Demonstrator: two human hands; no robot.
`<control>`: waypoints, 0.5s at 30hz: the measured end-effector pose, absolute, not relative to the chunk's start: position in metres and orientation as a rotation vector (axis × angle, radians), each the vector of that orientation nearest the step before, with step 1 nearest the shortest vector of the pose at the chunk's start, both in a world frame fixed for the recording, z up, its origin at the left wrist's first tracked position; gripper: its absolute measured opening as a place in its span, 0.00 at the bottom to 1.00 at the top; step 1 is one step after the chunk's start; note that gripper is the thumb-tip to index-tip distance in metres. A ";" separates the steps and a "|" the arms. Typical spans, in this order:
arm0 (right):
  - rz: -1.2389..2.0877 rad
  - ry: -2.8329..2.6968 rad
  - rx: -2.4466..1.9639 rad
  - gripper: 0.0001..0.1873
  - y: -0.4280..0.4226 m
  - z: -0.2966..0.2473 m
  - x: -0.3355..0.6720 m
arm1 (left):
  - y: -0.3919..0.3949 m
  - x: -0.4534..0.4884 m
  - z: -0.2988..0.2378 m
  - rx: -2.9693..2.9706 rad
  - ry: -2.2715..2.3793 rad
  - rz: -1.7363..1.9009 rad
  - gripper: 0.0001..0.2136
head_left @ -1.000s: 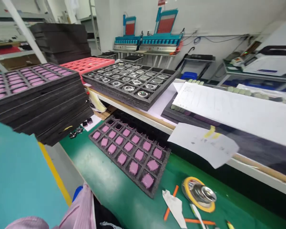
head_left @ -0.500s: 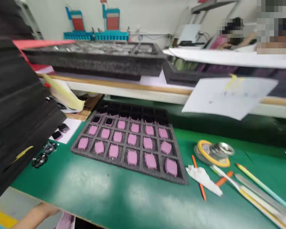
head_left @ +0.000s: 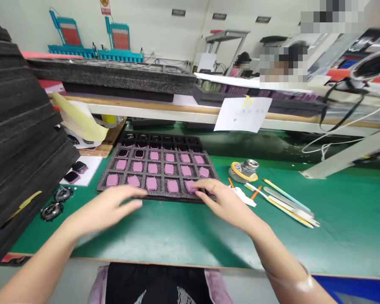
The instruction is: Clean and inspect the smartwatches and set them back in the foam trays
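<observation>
A black foam tray [head_left: 106,177] lies on the green bench, with rows of pink watch cases [head_left: 151,183] in its cells. Two cells at the left of one row show dark watch faces [head_left: 139,154]. My left hand [head_left: 114,207] is open over the tray's near left edge, thumb apart from the stretched fingers. At the near right corner, my right hand [head_left: 223,202] has its thumb and fingers apart. Its fingertips are beside a pink watch case [head_left: 190,186] in the front row; whether they touch it I cannot tell. The hand covers the corner cell.
Stacked black foam trays [head_left: 19,139] rise at the left, beside loose watches [head_left: 52,211]. To the right are a metal-topped glass bottle [head_left: 248,169] with a yellow tape roll, white tissue [head_left: 243,196] and several slim tools [head_left: 288,207]. A shelf [head_left: 164,109] crosses behind; co-workers sit beyond.
Both my hands have come in over the tray's near edge; earlier only one forearm showed, low at the left below the bench. The view has turned right and levelled out.
</observation>
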State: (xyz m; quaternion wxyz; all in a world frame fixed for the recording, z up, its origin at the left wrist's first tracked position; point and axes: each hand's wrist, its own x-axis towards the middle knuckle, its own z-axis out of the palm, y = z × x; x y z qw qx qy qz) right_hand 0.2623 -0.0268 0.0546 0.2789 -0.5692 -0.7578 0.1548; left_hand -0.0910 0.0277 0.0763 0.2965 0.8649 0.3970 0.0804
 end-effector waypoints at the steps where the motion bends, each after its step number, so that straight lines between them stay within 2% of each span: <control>1: 0.389 -2.035 -1.543 0.11 -0.002 0.051 0.266 | 0.056 -0.082 0.078 2.374 1.170 0.248 0.21; 4: 0.309 -2.025 -1.607 0.15 0.067 0.045 0.283 | 0.128 -0.069 0.067 2.424 1.544 0.232 0.18; 8: 0.245 -2.070 -1.621 0.14 0.131 0.054 0.298 | 0.184 -0.069 0.045 2.335 1.842 0.264 0.17; 15: 0.237 -2.186 -1.651 0.15 0.178 0.088 0.291 | 0.231 -0.085 0.054 2.189 1.827 0.119 0.15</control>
